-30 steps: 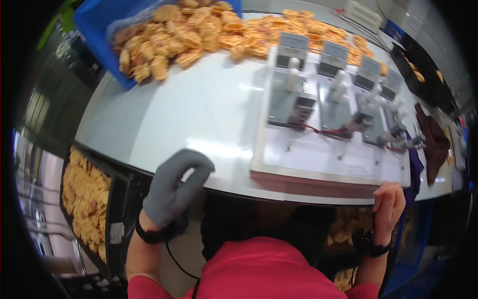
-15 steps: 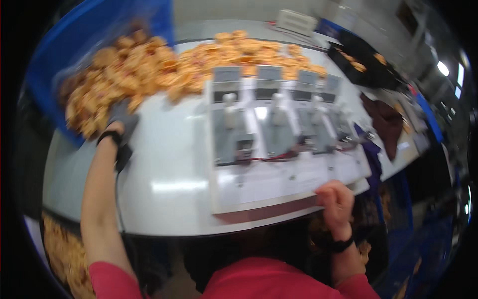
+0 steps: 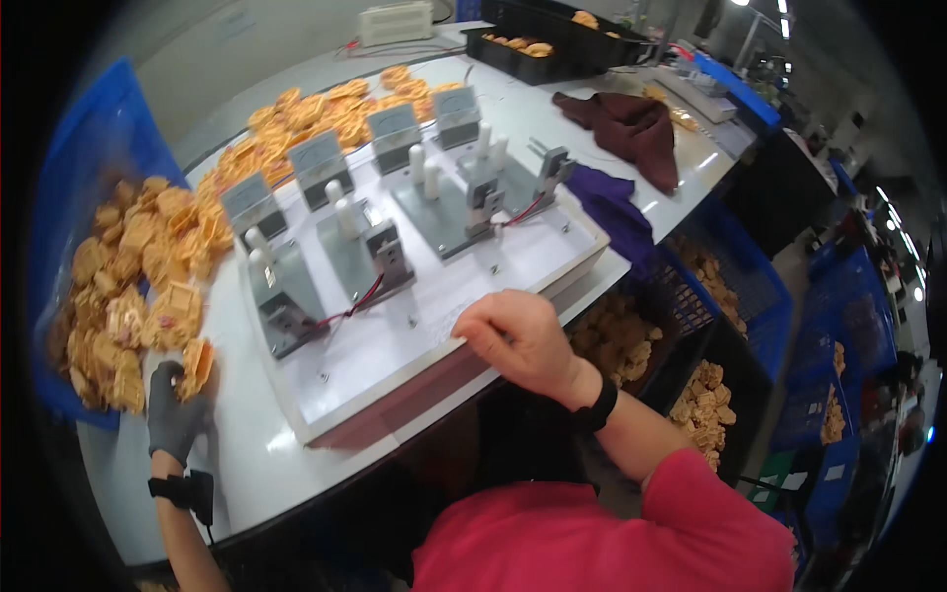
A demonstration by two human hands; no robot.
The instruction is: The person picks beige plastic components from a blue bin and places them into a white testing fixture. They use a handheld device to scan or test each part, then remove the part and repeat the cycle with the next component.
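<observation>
My left hand (image 3: 176,412), in a grey glove, is closed on an orange plastic part (image 3: 198,369) at the edge of a heap of similar parts (image 3: 138,286). The heap spills from a blue bin (image 3: 61,222) onto the table. My bare right hand (image 3: 523,340) is curled, resting at the front edge of a white test fixture (image 3: 449,321); nothing shows in its fingers. On the fixture stand several grey stations with meters (image 3: 316,163), white posts (image 3: 431,178) and metal blocks (image 3: 387,249) joined by red and black wires.
More orange parts (image 3: 345,109) lie behind the fixture. A purple cloth (image 3: 612,209) and a dark brown cloth (image 3: 631,133) lie to its right. Black trays (image 3: 533,64) and a white power box (image 3: 395,22) stand at the back. Crates of parts (image 3: 702,409) sit below right.
The view has swung, so the fixture now appears further left and tilted. My left hand now shows an orange part in its fingers. My right hand stays curled by the fixture's front edge.
</observation>
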